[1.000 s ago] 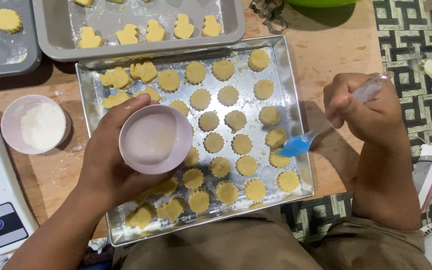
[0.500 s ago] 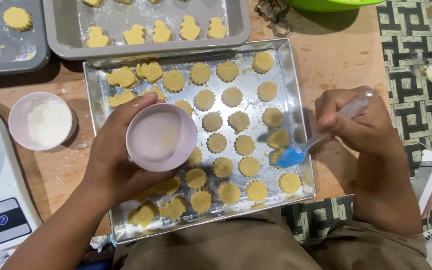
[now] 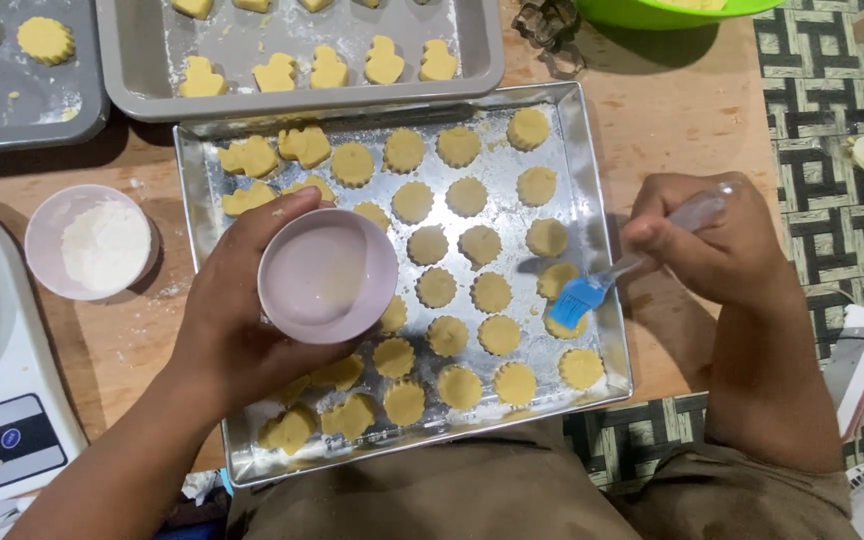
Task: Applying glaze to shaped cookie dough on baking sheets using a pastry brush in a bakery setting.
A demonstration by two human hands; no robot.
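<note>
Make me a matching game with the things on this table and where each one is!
Things:
1. pastry brush
2. pink bowl
3. bowl of flour
4. green bowl

Places:
A. top edge of the picture
B. in the right hand
C. on the wooden table, left of the silver tray
D. in the left hand, over the cookies

Pairs: 1-B, 2-D, 3-C, 4-A

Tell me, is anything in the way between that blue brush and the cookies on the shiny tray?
Nothing visible is. The right hand holds the brush with its blue bristles right at a cookie near the tray's right edge. The pink bowl in the left hand hovers off to the left, clear of the brush.
</note>
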